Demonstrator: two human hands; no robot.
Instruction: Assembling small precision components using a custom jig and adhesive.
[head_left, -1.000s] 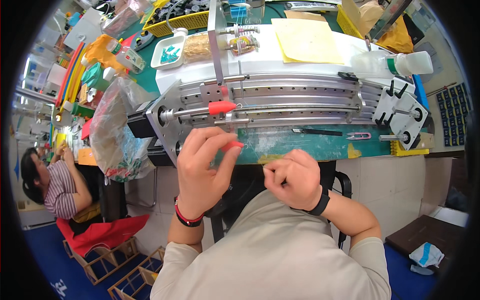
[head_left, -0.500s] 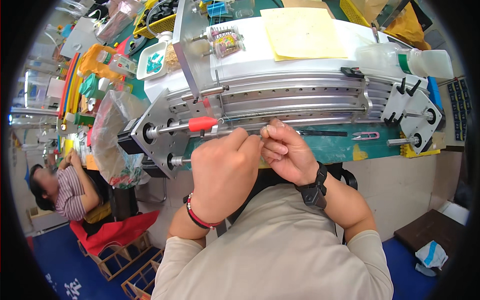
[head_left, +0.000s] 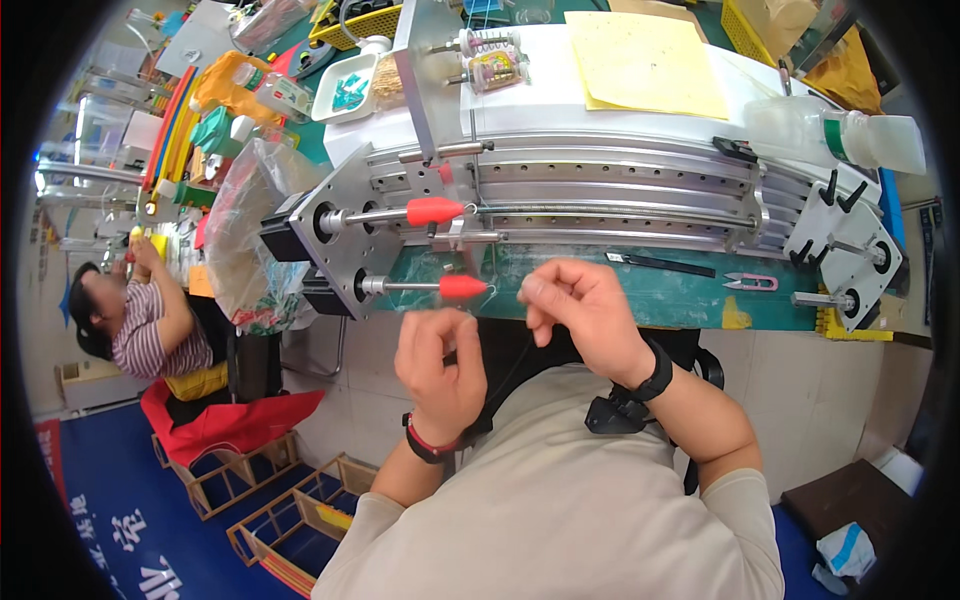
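- Two red tips, smooth and bluntly pointed, stand out on a silver machine (head_left: 620,158) that stretches lengthwise across the green counter (head_left: 640,310).
- The lower red tip (head_left: 460,287) caps a bright steel shaft (head_left: 410,286) near the counter's front edge, pointing right; a small, thin wire lower hook (head_left: 490,289) curls from its point.
- Above and slightly left of it, the upper red tip (head_left: 432,211) sits on a matching shaft, its own wire hook beside a long metal rod (head_left: 620,219).
- Both shafts run out from an upright metal plate at the machine's left end, backed by black, box-shaped motors.
- Slotted rails and rows of small dark holes line the metal bed.
- The left hand (head_left: 440,370) hangs just below the lower red tip, apart from it, its fingers bent; whether thumb and forefinger meet cannot be told.
- The right hand (head_left: 580,305) is raised to the right of the lower hook, fingers curled and thumb close to forefinger; whether they pinch a fine thread cannot be told.
- A black craft knife (head_left: 665,265) and pink-handled snips (head_left: 750,282) lie on the counter, right of the hands.
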